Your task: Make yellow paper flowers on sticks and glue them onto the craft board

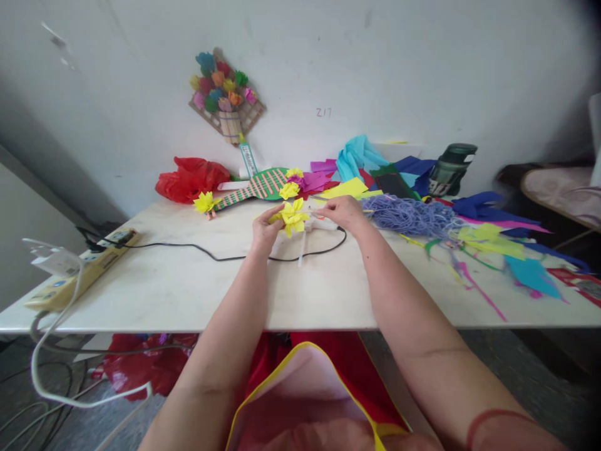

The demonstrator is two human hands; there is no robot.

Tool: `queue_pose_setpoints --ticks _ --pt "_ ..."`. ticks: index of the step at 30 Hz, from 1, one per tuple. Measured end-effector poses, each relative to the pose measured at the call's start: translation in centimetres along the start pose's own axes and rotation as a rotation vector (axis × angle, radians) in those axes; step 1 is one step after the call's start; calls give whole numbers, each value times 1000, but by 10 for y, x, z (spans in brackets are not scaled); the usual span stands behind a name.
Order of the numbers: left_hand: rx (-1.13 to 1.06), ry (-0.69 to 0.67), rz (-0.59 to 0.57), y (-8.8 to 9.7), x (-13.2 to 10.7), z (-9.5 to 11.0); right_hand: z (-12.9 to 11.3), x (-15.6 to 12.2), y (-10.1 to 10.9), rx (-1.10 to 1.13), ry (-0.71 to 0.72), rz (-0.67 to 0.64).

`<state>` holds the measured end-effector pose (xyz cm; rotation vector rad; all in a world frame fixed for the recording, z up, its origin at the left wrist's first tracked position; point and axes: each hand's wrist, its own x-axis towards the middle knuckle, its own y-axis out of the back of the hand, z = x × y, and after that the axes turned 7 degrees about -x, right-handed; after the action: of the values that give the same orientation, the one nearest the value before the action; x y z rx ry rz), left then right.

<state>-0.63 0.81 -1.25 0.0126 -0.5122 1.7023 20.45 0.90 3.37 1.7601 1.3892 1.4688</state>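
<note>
In the middle of the table, my left hand point(267, 228) is closed on a yellow paper flower point(293, 216), its petals spread to the right of the fingers. My right hand point(345, 212) is pinched just right of the flower; what its fingertips hold is too small to make out. A thin light stick point(369, 211) shows beside that hand. Below the hands lies a white glue gun point(323, 224) with a black cord, partly covered. Just beyond them rests a green lute-shaped craft piece point(270, 184) with pink strips and yellow paper flowers.
A power strip point(82, 270) with plugs sits at the left, its cords hanging off the edge. Purple string point(408, 214), coloured paper scraps point(533, 275) and a dark green bottle point(453, 169) are at the right. Red plastic point(191, 180) lies at the back left. A flower craft point(228, 94) hangs on the wall.
</note>
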Motion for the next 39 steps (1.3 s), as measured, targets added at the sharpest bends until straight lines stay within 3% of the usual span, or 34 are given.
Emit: queue_pose_setpoints --ticks 11,39 --pt "9 -1 -83 -2 -2 3 0 1 -4 2 16 -4" --pt "-7 -14 -91 -2 -4 3 -5 -1 -2 5 45 -51"
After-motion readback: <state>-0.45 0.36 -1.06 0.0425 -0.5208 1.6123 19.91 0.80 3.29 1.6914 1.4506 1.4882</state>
